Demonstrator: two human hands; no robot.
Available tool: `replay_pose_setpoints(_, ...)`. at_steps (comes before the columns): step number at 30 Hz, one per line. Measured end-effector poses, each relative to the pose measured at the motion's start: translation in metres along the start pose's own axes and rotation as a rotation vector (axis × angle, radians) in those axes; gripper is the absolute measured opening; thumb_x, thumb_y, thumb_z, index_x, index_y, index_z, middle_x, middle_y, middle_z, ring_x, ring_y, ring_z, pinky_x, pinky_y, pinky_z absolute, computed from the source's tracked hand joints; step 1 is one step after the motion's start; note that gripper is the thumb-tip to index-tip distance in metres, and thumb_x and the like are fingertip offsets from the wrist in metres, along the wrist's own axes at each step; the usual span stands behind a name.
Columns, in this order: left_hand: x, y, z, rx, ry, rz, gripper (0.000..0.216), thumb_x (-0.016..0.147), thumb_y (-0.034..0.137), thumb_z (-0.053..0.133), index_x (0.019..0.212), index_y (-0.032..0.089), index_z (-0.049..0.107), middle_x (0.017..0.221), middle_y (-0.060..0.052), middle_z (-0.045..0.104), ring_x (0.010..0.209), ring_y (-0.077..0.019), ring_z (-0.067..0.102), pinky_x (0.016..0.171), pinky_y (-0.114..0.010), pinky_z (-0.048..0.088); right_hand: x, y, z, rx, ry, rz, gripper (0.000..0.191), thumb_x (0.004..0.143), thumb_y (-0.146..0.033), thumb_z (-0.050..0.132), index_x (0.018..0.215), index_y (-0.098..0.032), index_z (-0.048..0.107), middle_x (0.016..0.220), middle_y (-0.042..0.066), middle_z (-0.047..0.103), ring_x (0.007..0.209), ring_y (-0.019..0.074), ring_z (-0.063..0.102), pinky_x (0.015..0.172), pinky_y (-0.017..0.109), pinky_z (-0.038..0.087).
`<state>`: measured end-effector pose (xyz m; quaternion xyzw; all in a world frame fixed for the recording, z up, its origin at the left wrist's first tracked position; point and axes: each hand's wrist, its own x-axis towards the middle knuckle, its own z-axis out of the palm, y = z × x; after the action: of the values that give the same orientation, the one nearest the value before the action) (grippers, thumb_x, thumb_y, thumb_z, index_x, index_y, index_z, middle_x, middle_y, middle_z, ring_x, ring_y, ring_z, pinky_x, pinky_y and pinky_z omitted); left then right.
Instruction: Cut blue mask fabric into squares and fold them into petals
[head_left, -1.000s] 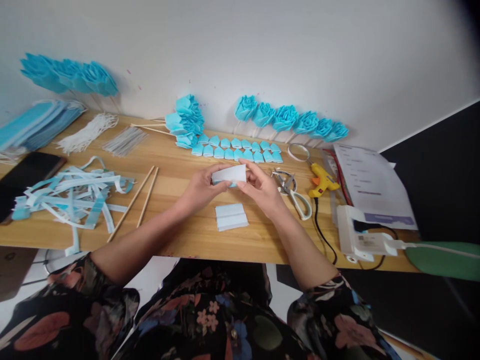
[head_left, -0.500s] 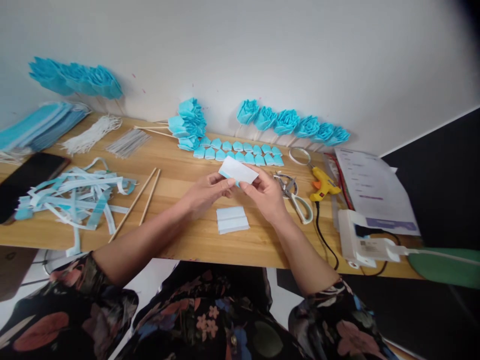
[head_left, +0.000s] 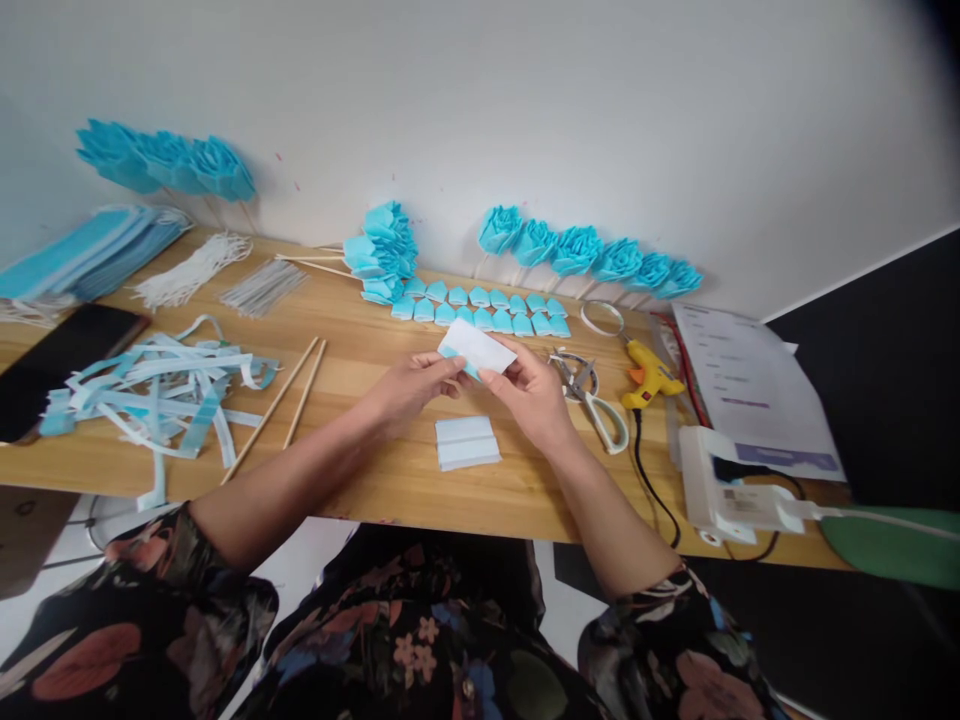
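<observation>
Between my two hands is a small white and light-blue folded piece of mask fabric [head_left: 481,347], raised over the middle of the table. My left hand [head_left: 421,388] pinches its left lower edge between thumb and fingers. On the right side, my right hand [head_left: 531,392] grips it with the thumb in front; the other fingers are partly hidden behind. Below them, a flat stack of pale fabric pieces [head_left: 468,443] lies on the wood. Just beyond the hands run two rows of folded blue petals [head_left: 480,297], some covered by the held piece.
Blue fabric flowers [head_left: 577,250] lean against the wall. To the right lie scissors [head_left: 592,405], a tape roll [head_left: 602,318], a yellow glue gun [head_left: 651,375] and a white power strip [head_left: 720,490]. Leftward are cut strips [head_left: 172,385], wooden sticks [head_left: 274,405], a phone [head_left: 64,365] and masks [head_left: 97,250].
The left thumb has shifted slightly along the lower edge of the fabric piece, and more blue shows at its left corner. The whole view has moved a little.
</observation>
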<state>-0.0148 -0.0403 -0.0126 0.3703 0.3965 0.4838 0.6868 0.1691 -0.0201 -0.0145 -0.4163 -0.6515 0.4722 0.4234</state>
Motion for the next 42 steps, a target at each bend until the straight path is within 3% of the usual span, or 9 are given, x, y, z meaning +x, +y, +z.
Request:
replay_pose_setpoints(9,0.0,0.0,0.001,-0.02,-0.049,0.035,0.031,0.079,0.043,0.076,0.087,0.013,0.072,0.086,-0.009,0.071,0.087,-0.0187,0.064,0.073,-0.03,0.048,-0.001,0.001,-0.002,-0.045,0.037,-0.004,0.048,0.083,-0.044,0.072,0.127,-0.026,0.064,0.099,0.004,0.074,0.086,0.0195,0.067,0.075,0.034,0.057)
replay_pose_setpoints(18,-0.001,0.0,0.001,-0.025,0.001,-0.006,0.027,0.078,0.039,0.078,0.079,0.012,0.072,0.082,-0.008,0.071,0.084,-0.0174,0.064,0.072,-0.029,0.047,0.001,0.001,-0.004,-0.115,0.034,-0.037,0.043,0.086,-0.039,0.068,0.126,-0.025,0.065,0.09,0.002,0.071,0.078,0.0166,0.064,0.073,0.032,0.055)
replay_pose_setpoints(22,0.0,0.007,-0.001,-0.102,0.026,-0.012,0.02,0.077,0.032,0.078,0.081,0.013,0.072,0.083,-0.008,0.072,0.082,-0.0172,0.065,0.072,-0.028,0.047,0.001,-0.008,-0.015,-0.289,0.071,-0.257,0.047,0.09,-0.027,0.059,0.137,-0.03,0.056,0.116,0.005,0.069,0.104,0.022,0.065,0.088,0.04,0.057)
replay_pose_setpoints(25,0.0,0.009,-0.002,-0.13,0.022,-0.017,0.018,0.077,0.03,0.077,0.081,0.013,0.073,0.083,-0.008,0.072,0.082,-0.0174,0.065,0.072,-0.028,0.047,0.002,-0.014,-0.023,-0.545,0.03,-0.494,0.059,0.087,-0.017,0.058,0.143,-0.035,0.048,0.136,0.006,0.06,0.129,0.028,0.054,0.106,0.052,0.048)
replay_pose_setpoints(29,0.0,0.008,-0.002,-0.146,-0.012,-0.028,0.019,0.075,0.031,0.078,0.082,0.014,0.074,0.085,-0.008,0.073,0.083,-0.0175,0.066,0.073,-0.028,0.048,0.003,-0.015,-0.023,-0.741,-0.013,-0.691,0.064,0.085,-0.009,0.058,0.14,-0.038,0.045,0.142,0.005,0.055,0.135,0.0294,0.048,0.113,0.059,0.038)
replay_pose_setpoints(32,0.0,0.004,-0.002,-0.136,-0.036,-0.038,0.019,0.076,0.032,0.078,0.083,0.015,0.074,0.084,-0.007,0.073,0.082,-0.0176,0.066,0.075,-0.029,0.048,0.003,-0.013,-0.019,-0.75,-0.043,-0.709,0.056,0.086,-0.007,0.056,0.13,-0.04,0.053,0.143,0.001,0.054,0.135,0.0285,0.047,0.111,0.059,0.04)
replay_pose_setpoints(37,-0.001,0.003,-0.002,-0.109,-0.038,-0.048,0.018,0.077,0.032,0.077,0.079,0.015,0.074,0.078,-0.005,0.072,0.078,-0.0158,0.064,0.077,-0.03,0.046,0.004,-0.012,-0.016,-0.699,-0.065,-0.662,0.022,0.091,-0.017,0.061,0.096,-0.036,0.07,0.131,-0.002,0.063,0.129,0.0274,0.051,0.108,0.056,0.043)
replay_pose_setpoints(42,-0.001,0.005,-0.001,-0.078,-0.034,-0.019,0.023,0.073,0.038,0.081,0.074,0.016,0.074,0.076,-0.005,0.072,0.078,-0.0161,0.064,0.075,-0.03,0.046,0.006,-0.009,-0.016,-0.639,-0.026,-0.652,0.01,0.091,-0.029,0.066,0.089,-0.033,0.074,0.126,0.0,0.067,0.123,0.0268,0.055,0.104,0.053,0.045)
